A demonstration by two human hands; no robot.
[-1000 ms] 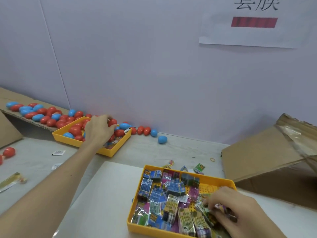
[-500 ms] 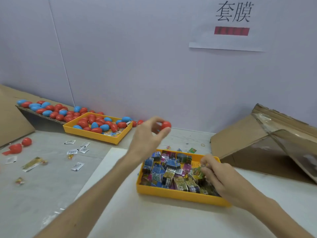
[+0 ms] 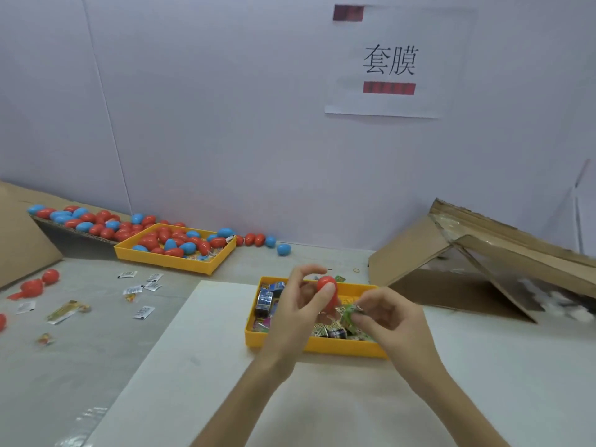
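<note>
Left hand: the left hand (image 3: pixel 296 314) is held up at the centre of the frame, fingers curled, clamped on a red egg (image 3: pixel 323 281).
Red egg: it is pinched between thumb and fingertips, lifted above the near yellow tray (image 3: pixel 322 345), its rounded end pointing up.
Right hand: the right hand (image 3: pixel 396 321) is raised just right of the left one, and a green packet (image 3: pixel 350 312) is pinched at its fingertips.
Green packet: it is held just right of and below the egg; whether the two touch cannot be told.
Near yellow tray: it is set on a white board (image 3: pixel 193 350) at lower centre and is filled with small printed packets (image 3: pixel 266 300), partly hidden by both hands.
Far yellow tray: a far yellow tray (image 3: pixel 167 262) at middle left is piled with red and blue eggs (image 3: pixel 171 243).
Loose eggs: more eggs are lined along the wall on a cardboard ledge (image 3: pixel 74 217) at the left; one blue egg (image 3: pixel 283 249) lies apart, right of the far tray.
Table, left: white sachets (image 3: pixel 142 287) and red shell pieces (image 3: pixel 35 285) are scattered on the grey surface.
Right side: an opened cardboard box (image 3: pixel 419 253) is tipped on its side.
Wall: a paper sign (image 3: pixel 396 62) is stuck at upper right.
</note>
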